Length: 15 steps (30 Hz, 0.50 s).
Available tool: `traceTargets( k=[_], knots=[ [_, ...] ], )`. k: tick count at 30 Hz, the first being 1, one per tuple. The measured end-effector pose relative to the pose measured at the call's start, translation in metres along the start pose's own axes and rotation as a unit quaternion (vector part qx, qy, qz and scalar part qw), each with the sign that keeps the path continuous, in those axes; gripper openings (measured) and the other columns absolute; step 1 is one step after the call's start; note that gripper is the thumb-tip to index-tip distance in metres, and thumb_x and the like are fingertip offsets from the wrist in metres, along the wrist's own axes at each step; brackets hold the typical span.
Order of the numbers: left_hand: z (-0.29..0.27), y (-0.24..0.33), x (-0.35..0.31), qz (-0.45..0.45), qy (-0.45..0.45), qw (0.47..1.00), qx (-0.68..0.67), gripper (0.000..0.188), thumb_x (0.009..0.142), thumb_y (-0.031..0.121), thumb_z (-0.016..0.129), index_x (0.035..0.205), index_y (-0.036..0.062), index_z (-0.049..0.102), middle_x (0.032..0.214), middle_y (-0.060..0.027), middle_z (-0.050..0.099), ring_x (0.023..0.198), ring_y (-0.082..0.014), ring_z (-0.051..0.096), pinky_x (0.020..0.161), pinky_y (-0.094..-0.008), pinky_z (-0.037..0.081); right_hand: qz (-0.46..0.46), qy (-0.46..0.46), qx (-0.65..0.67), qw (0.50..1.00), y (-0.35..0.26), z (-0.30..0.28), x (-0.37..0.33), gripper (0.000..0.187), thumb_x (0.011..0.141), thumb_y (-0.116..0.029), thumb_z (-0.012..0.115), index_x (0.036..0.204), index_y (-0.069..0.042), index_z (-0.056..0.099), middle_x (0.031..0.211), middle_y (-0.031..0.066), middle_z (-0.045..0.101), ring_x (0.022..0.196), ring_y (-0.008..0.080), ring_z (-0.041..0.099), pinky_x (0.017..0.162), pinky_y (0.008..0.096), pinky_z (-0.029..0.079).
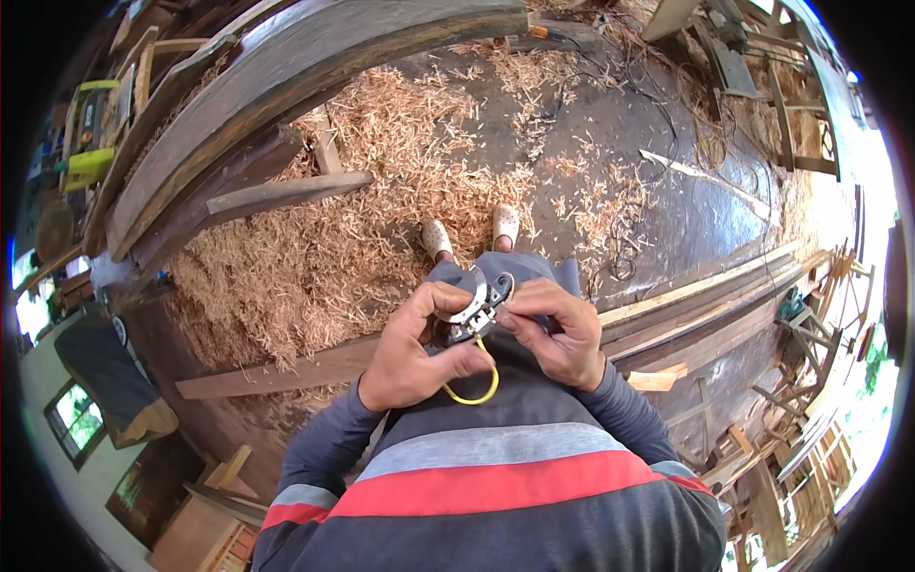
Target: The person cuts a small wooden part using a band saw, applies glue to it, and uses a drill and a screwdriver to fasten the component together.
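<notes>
In front of my waist, my left hand [408,355] is closed around a small metal device [480,312] with dark parts, a silver curved band and small bright fittings. From its lower side a yellow wire [495,383] hangs in a loop, passing by my left thumb. My right hand [560,332] pinches the right side of the same device between thumb and fingers. What kind of device it is, I cannot make out. Its underside is hidden by my left fingers.
Wood shavings [381,172] are strewn over the dark floor around my clogs [506,221]. A large curved timber [315,71] lies at the far left. Long boards [705,286] run to the right. Cables [658,91] trail at the far right, near wooden stands [786,114].
</notes>
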State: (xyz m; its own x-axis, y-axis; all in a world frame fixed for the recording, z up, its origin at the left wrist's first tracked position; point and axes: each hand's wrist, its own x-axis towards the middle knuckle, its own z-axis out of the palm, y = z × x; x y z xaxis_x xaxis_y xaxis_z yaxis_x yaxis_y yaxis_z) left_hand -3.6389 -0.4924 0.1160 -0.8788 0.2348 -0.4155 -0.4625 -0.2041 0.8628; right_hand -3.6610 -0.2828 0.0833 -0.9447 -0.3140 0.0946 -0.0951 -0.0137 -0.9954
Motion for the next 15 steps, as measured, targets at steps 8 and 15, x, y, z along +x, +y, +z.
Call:
traceTargets(
  k=[8,15],
  knots=[
    [0.020,0.005,0.000,0.178,0.078,0.938,0.288,0.042,0.070,0.003,0.082,0.104,0.0006,0.058,0.099,-0.0120,0.064,0.084,-0.0191,0.062,0.075,-0.0306,0.051,0.006,-0.064,0.063,0.996,0.001,-0.024,0.007,0.047,0.083,-0.001,0.079,0.125,-0.003,0.057,0.110,0.0155,0.069,0.097,0.0259,0.069,0.084,0.0336,0.056],
    [0.031,0.018,0.005,0.230,0.081,0.890,0.385,0.043,0.068,0.004,0.080,0.105,0.0001,0.059,0.103,-0.0148,0.061,0.088,-0.0312,0.061,0.077,-0.0384,0.052,-0.113,-0.265,-0.058,0.956,0.012,-0.051,0.044,0.074,0.076,-0.008,0.084,0.140,-0.001,0.048,0.132,0.0199,0.060,0.115,0.0367,0.063,0.091,0.0407,0.055]
  ],
)
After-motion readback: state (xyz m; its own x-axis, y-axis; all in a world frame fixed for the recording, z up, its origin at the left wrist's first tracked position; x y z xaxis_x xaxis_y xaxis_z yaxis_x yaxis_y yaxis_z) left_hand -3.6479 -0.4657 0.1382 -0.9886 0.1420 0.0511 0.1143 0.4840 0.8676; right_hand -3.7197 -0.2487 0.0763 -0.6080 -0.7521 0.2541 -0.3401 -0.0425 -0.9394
